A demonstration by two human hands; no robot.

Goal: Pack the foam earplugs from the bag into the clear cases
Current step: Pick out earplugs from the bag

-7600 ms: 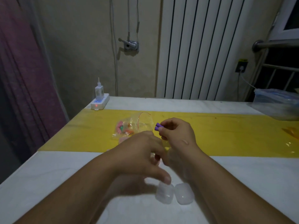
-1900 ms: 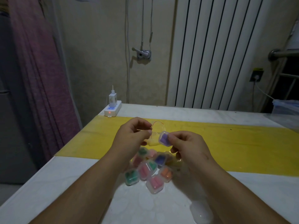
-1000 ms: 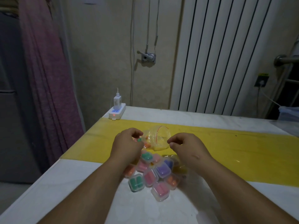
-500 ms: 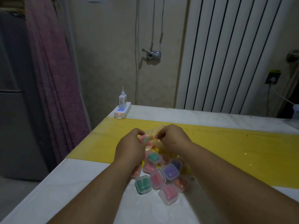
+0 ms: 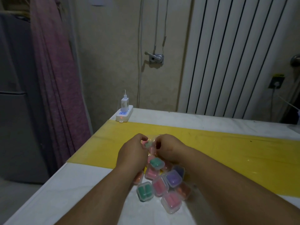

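A clear plastic bag [image 5: 151,146] with pink and green foam earplugs sits on the yellow strip, squeezed between both hands. My left hand [image 5: 132,151] grips its left side with curled fingers. My right hand [image 5: 168,147] pinches its right side. Just in front lies a pile of several closed clear cases: a green one [image 5: 145,191], pink ones [image 5: 171,202], a purple one [image 5: 173,178], an orange one [image 5: 183,190]. My forearms cover part of the pile.
The white table [image 5: 73,192] has a yellow strip [image 5: 227,153] across it. A white power strip with a charger [image 5: 124,111] stands at the far left corner. The table's left edge drops beside a purple curtain [image 5: 53,78]. A radiator lines the wall behind.
The purple case that my right hand held now lies on the pile. Both hands went to the bag and drew together, closing its mouth. The camera has turned left.
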